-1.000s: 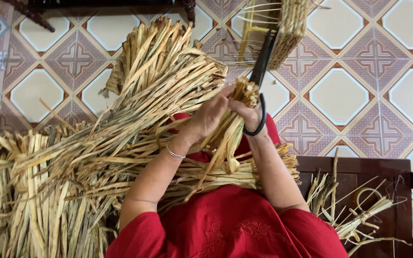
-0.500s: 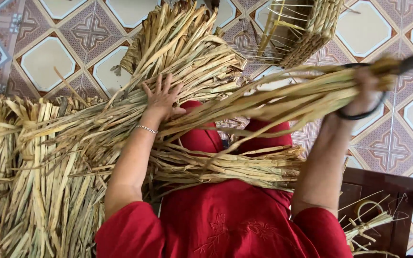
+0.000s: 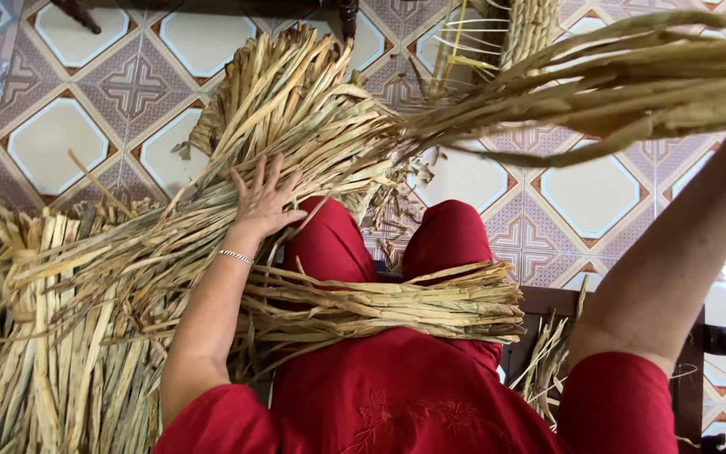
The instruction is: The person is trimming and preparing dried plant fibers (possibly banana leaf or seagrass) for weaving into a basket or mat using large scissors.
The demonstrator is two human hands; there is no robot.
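On the tiled floor (image 3: 60, 151) in front of the seated person, a big heap of dried straw-coloured leaves (image 3: 296, 126) spreads from about nine o'clock up toward twelve. The left hand (image 3: 262, 202) lies flat on this heap, fingers (image 3: 254, 172) spread wide and open, pressing down on the strands rather than closing around any; a thin silver bracelet (image 3: 235, 256) sits at the wrist. From the heap a long bunch of leaves (image 3: 632, 76) stretches out toward two o'clock, lifted well above the floor and running past the right edge of the view. The right forearm (image 3: 674, 261) rises toward three o'clock alongside that bunch, but the right hand itself is cut off by the frame edge, so I cannot tell how its grip stands. Across the lap, over the red clothing (image 3: 413, 395), rests a second, shorter bundle (image 3: 397, 303) lying crosswise, its cut ends pointing toward three o'clock. Another stack of leaves (image 3: 35, 336) lies at eight o'clock beside the left arm. At one o'clock a partly woven basket (image 3: 531, 29) stands on the floor, loose stakes sticking out. Dark wooden furniture (image 3: 716, 340) shows at four o'clock.
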